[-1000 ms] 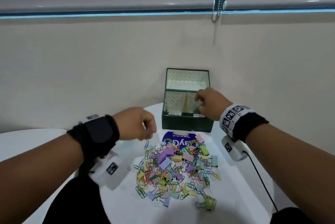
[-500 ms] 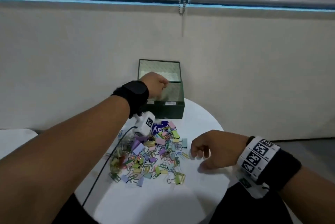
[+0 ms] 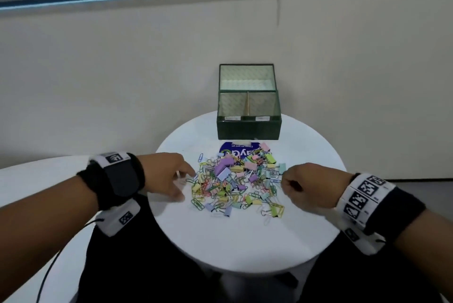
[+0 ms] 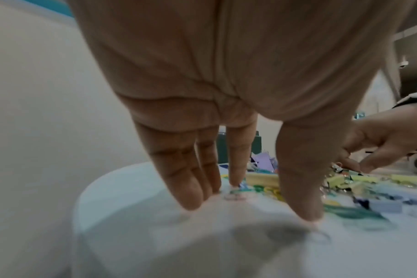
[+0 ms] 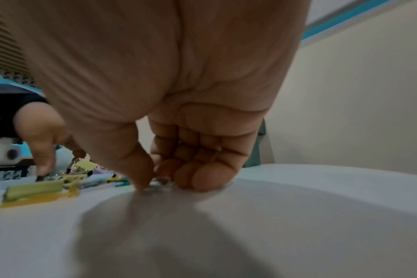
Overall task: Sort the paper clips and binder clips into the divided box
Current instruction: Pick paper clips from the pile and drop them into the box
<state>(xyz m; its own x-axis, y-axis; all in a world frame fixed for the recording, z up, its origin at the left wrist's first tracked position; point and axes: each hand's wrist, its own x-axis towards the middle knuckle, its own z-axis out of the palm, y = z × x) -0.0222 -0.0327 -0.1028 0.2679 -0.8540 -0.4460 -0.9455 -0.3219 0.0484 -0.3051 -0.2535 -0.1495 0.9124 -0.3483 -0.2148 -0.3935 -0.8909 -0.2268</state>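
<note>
A heap of pastel paper clips and binder clips (image 3: 235, 180) lies in the middle of the round white table (image 3: 245, 236). Behind it stands the dark green divided box (image 3: 248, 127), lid up, with a tan divider (image 3: 247, 106) between two front compartments; their floors are hidden. My left hand (image 3: 186, 185) is at the heap's left edge, fingers straight, the index tip pressing a small paper clip (image 4: 235, 191) on the table. My right hand (image 3: 284, 181) is at the heap's right edge; its curled thumb and fingers (image 5: 141, 175) pinch a small paper clip (image 5: 162, 181) against the table.
A blue printed card (image 3: 236, 153) lies under the heap's far side. A yellow-green binder clip (image 5: 36, 190) lies just left of the right hand. The table's rim curves close on both sides. A second white surface (image 3: 29, 180) lies to the left, a wall behind.
My left hand has come back from the box to the heap's left edge. My right hand has closed in on the heap's right edge and pinched a clip.
</note>
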